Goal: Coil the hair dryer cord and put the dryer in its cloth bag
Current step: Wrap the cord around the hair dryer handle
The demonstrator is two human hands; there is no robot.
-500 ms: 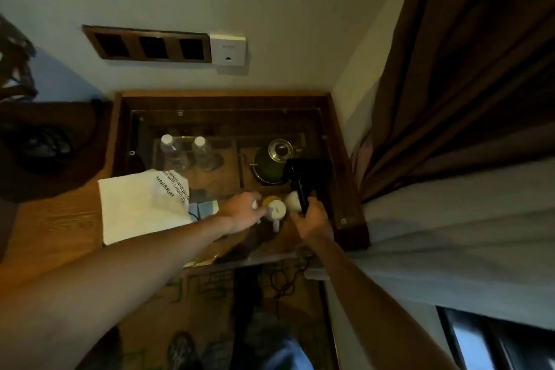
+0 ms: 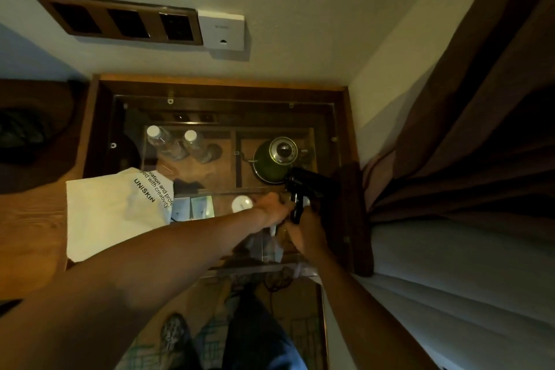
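Observation:
A black hair dryer (image 2: 309, 186) is held upright over the glass-topped cabinet, with my right hand (image 2: 307, 228) closed around its handle from below. My left hand (image 2: 271, 209) reaches in from the left and touches the handle's lower end; what its fingers hold is hidden. A dark cord (image 2: 277, 281) hangs in loops below the cabinet's front edge. The white cloth bag (image 2: 114, 213), printed with black lettering, lies flat on the wooden top to the left.
Under the glass (image 2: 210, 117) stand two water bottles (image 2: 174, 144), a green kettle (image 2: 274, 161) and a white cup (image 2: 241, 203). Brown curtains (image 2: 465, 129) hang at the right. A socket panel (image 2: 120, 19) is on the wall. My shoes and legs show below.
My left hand has moved right, off the white cup, to the dryer's handle. The dryer stays in my right hand at about the same place.

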